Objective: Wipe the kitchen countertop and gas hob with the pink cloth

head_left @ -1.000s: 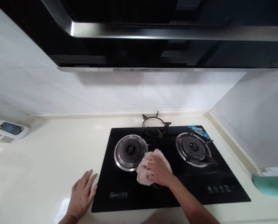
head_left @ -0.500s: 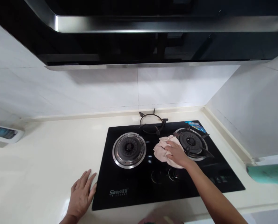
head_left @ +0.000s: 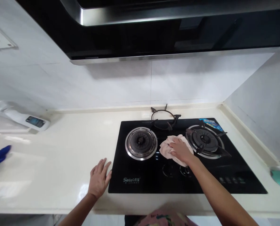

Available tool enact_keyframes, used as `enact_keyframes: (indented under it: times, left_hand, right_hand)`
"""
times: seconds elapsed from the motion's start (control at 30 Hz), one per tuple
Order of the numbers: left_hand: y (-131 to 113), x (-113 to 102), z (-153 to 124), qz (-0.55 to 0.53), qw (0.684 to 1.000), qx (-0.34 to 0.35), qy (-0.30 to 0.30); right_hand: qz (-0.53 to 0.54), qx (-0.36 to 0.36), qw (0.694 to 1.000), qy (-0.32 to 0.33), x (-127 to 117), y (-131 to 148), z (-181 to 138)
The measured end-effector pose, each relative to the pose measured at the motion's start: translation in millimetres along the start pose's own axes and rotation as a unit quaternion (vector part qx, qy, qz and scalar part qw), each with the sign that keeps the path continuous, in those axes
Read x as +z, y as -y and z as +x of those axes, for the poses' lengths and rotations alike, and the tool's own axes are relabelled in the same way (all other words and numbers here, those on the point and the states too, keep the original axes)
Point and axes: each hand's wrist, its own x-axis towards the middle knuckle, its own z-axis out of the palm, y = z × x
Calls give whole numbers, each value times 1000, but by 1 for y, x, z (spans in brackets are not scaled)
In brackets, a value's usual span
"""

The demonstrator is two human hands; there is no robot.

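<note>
Over my link I see the right hand point(head_left: 181, 151), fingers part-curled, clasping a pink cloth point(head_left: 165, 148) beneath it on the black glass hob point(head_left: 151, 185); the left hand point(head_left: 99, 177) lies flat and empty, fingers spread on the glossy cream counter point(head_left: 71, 141); beyond both stand pale wall tiles point(head_left: 118, 84) under a dark hood point(head_left: 130, 40).

The right grip point(head_left: 181, 151) holds pink cloth point(head_left: 165, 148) on black stove point(head_left: 157, 185).
</note>
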Motion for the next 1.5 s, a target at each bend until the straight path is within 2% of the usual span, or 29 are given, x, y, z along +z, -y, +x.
enact_keyframes:
  times: [0.1,0.23,0.43,0.5,0.57,0.7,0.9,1.1,1.2,1.3,1.37,1.43,1.5]
  left_hand:
    - [-1,-1,0,-12,1000,-6,2]
    - [-2,-1,-1,-15,1000,-13,10]
    - [-1,-2,-1,-22,999,-18,15]
    - [0,-2,-2,-25,999,-21,16]
    - [2,-1,-2,-28,999,-23,16]
    - [4,1,-1,-35,999,-26,21]
    - [4,0,1,-21,999,-22,26]
    - [6,0,2,-14,1000,-14,24]
    - [7,1,2,-14,999,-18,27]
    - [7,1,3,-17,999,-17,29]
    - [7,1,3,-21,999,-17,31]
    - [7,2,3,-27,999,-21,30]
    - [8,3,3,-31,999,-22,27]
  right_hand:
    - [1,-49,999,9,11,38,2]
    - [15,-158,987,32,35,102,-9]
    - [37,-328,942,54,68,197,-24]
    - [45,-369,927,49,74,214,-23]
    - [64,-372,925,40,75,216,-22]
    - [122,-299,946,33,71,181,-35]
    - [180,-213,959,48,70,104,-97]
    - [197,-160,966,46,87,72,-141]
    - [167,-121,978,-11,97,42,-170]
    - [98,-53,988,-108,102,-14,-205]
    - [60,20,982,-180,97,-55,-222]
    - [40,97,964,-243,87,-84,-224]
    - [30,167,944,-284,75,-97,-210]
